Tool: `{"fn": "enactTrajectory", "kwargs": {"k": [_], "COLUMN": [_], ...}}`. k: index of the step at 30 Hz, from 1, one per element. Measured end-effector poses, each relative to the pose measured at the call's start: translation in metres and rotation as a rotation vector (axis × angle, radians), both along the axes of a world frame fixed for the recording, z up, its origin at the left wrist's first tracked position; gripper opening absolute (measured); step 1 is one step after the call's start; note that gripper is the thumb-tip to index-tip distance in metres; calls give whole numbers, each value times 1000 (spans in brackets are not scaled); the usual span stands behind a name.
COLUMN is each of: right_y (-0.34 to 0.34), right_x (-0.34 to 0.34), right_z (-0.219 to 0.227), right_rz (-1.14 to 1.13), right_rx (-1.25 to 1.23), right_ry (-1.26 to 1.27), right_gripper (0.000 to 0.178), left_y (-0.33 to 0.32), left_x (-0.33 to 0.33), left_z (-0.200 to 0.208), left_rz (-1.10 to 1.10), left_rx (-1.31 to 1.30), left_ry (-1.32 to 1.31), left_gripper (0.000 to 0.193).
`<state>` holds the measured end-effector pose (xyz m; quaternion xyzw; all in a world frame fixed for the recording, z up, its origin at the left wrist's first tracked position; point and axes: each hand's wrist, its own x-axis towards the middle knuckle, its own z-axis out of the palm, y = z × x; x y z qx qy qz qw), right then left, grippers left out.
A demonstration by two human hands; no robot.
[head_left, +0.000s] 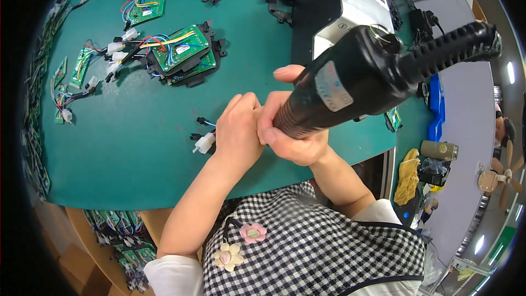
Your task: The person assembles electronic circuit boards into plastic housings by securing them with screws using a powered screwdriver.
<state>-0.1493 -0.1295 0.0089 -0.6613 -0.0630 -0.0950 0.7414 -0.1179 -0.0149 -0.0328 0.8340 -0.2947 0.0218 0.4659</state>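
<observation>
My right hand (pixel 300 145) is wrapped round the ribbed grip of a black electric screwdriver (pixel 356 74), which has a small label on its side and a thick cable sleeve. Its tip is hidden behind my hands. My left hand (pixel 239 129) is closed and touches the right hand's fingers. What it holds is out of sight beneath it. From its left side stick out a white plug connector (pixel 205 143) and short wires with black plugs, lying just over the green mat (pixel 137 159).
Black plastic frames with stacked green circuit boards (pixel 183 49) lie ahead to the left. Loose wired boards (pixel 147 11) and a wire bundle (pixel 34 98) lie further left. A black-and-white metal box (pixel 350 3) stands behind the screwdriver. Yellow gloves (pixel 406 178) lie to the right.
</observation>
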Motion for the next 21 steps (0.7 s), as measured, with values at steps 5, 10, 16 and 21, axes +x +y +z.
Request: {"fn": "enactTrajectory", "kwargs": {"k": [5, 10, 16, 21], "right_y": [-15, -28, -19, -9], "right_x": [-3, -8, 0, 2], "right_z": [-2, 29, 9, 8], "right_rz": [119, -12, -2, 2], "right_rx": [162, 152, -138, -131], "right_ry": [-116, -307, -273, -228], "right_gripper": [74, 87, 82, 78], "left_y": [-3, -3, -3, -2], "left_x": [-2, -2, 1, 1], "left_z": [-5, -5, -7, -3], "left_rz": [-12, 21, 16, 5], "left_rx": [49, 38, 73, 113], "left_ry": [-9, -13, -46, -44], "left_gripper": [8, 10, 9, 7]}}
